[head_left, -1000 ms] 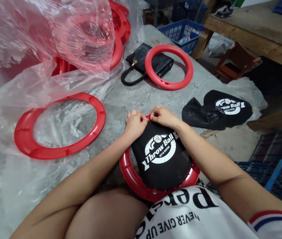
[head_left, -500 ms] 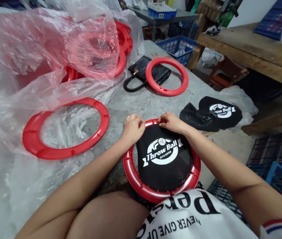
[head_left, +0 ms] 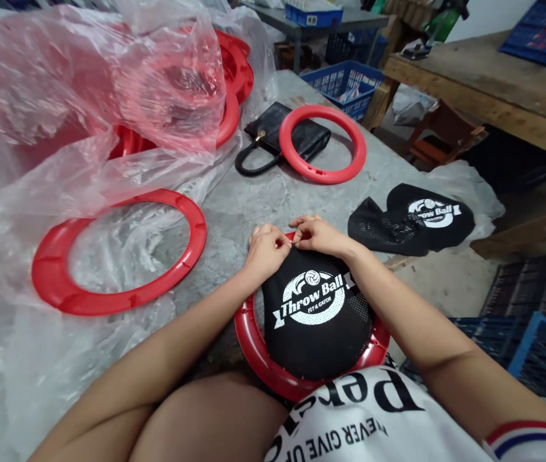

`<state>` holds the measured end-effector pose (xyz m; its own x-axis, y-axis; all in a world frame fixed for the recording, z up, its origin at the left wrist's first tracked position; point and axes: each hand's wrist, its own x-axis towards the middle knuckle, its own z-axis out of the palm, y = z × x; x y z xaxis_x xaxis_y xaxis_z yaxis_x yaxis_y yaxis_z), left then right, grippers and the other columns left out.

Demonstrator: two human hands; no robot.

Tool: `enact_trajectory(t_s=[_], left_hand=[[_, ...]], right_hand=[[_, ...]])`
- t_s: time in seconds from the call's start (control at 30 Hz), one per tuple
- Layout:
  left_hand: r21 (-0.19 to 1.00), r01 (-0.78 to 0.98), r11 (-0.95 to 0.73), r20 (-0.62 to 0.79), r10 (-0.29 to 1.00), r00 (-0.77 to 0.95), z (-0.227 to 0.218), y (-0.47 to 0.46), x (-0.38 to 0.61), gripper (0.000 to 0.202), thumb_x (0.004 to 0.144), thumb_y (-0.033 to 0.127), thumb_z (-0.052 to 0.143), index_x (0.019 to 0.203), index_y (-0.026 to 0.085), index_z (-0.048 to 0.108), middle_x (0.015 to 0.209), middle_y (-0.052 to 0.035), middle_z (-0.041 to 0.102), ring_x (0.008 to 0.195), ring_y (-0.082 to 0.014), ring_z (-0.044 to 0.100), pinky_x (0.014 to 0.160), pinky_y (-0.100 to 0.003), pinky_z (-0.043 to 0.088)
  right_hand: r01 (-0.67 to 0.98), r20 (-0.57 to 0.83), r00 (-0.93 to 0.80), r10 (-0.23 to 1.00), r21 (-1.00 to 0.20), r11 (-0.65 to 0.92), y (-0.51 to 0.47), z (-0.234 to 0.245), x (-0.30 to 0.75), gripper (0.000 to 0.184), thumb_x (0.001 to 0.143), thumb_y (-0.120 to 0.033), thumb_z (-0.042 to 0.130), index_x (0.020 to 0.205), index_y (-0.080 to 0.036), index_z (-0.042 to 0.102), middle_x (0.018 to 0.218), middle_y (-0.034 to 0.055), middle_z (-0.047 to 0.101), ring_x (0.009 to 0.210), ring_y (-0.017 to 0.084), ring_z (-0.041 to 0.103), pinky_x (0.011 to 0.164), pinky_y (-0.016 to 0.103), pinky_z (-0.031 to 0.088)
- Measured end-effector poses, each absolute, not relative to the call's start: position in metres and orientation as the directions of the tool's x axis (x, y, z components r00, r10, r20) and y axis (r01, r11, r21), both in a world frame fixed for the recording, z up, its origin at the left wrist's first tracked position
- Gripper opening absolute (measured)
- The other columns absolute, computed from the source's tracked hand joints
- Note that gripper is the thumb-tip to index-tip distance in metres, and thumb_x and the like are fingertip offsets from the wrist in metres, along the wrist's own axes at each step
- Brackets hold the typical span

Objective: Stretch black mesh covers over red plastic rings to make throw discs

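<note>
In the middle, my left hand (head_left: 265, 247) and right hand (head_left: 319, 236) pinch the far edge of a black printed cloth (head_left: 318, 343) — it lies across a red ring (head_left: 255, 340). At upper left, more red rings (head_left: 233, 117) lie partly under clear plastic (head_left: 85, 170) — at right rests a second cloth (head_left: 395, 218).

There is one left hand (head_left: 269, 250) and one right hand (head_left: 321, 235). Three red rings (head_left: 248, 333) are apart from the pile (head_left: 231, 122), whose own overlap too much to count. At least two black cloths (head_left: 311, 353) show, with two logos (head_left: 314, 298). There is one handbag (head_left: 267, 120), one tray (head_left: 321, 16), three tables (head_left: 238, 205) and at least three crates (head_left: 335, 85).
</note>
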<state>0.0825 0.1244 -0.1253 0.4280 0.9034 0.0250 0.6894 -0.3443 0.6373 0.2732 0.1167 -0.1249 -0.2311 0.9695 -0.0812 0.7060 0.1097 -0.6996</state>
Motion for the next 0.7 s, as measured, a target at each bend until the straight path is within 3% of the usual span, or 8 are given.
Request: enact_trajectory(t_s=[0.2, 0.7], left_hand=[[0.685, 0.653, -0.323, 0.030, 0.908, 0.418, -0.1256, 0.1273, 0.0807, 0.011, 0.084, 0.017, 0.062, 0.076, 0.021, 0.067, 0.101, -0.0045, 0.066, 0.110, -0.0235, 0.058, 0.108, -0.042, 0.042], [0.667, 0.678, -0.310, 0.014, 0.915, 0.404, -0.1217, 0.1255, 0.0824, 0.012, 0.085, 0.015, 0.059, 0.077, 0.022, 0.064, 0.102, -0.0054, 0.067, 0.111, -0.0244, 0.059, 0.107, -0.043, 0.044]], right_hand=[[0.634, -0.025, -0.246, 0.969, -0.760, 0.141, 0.1174, -0.1322, 0.2762, 0.005, 0.075, -0.016, 0.073, 0.073, -0.021, 0.071, 0.116, 0.0043, 0.073, 0.130, 0.027, 0.057, 0.119, 0.048, 0.029], [0.630, -0.005, -0.236, 0.972, -0.762, 0.149, 0.1171, -0.1307, 0.2751, 0.011, 0.080, -0.013, 0.070, 0.072, -0.020, 0.070, 0.111, 0.0049, 0.075, 0.124, 0.024, 0.061, 0.115, 0.044, 0.034]])
